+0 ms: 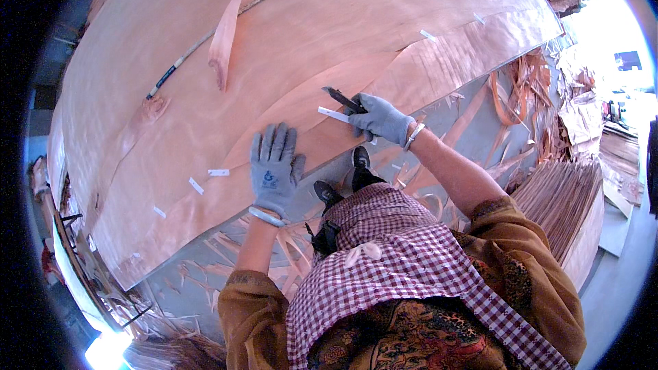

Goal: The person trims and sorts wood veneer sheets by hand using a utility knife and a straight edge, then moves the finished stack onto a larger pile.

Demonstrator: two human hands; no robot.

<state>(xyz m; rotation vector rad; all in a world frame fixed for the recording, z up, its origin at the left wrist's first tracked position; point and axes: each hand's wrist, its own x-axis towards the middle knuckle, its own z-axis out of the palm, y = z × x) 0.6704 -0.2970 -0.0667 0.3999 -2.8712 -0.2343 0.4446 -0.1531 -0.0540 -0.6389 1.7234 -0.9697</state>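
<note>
A large pinkish wood veneer sheet [295,48] spreads out in front of me, with another veneer piece overlapping along its near edge. My left hand [274,171], in a grey work glove, lies flat on this near part with the fingers stretched out. My right hand [380,120], gloved alike, is closed around a dark utility knife [343,100] that points up and left over the sheet. Beside those fingers is a short white tape strip [332,114]; whether they touch it I cannot tell. Another tape strip [218,173] sits left of my left hand, and several more dot the seam.
A long thin stick [199,44] with a dark end lies across the sheet, near a loose curled veneer strip [229,34]. Veneer scraps [219,260] litter the floor by my feet. At right stand a stack of veneer sheets [558,199] and hanging shreds [514,89].
</note>
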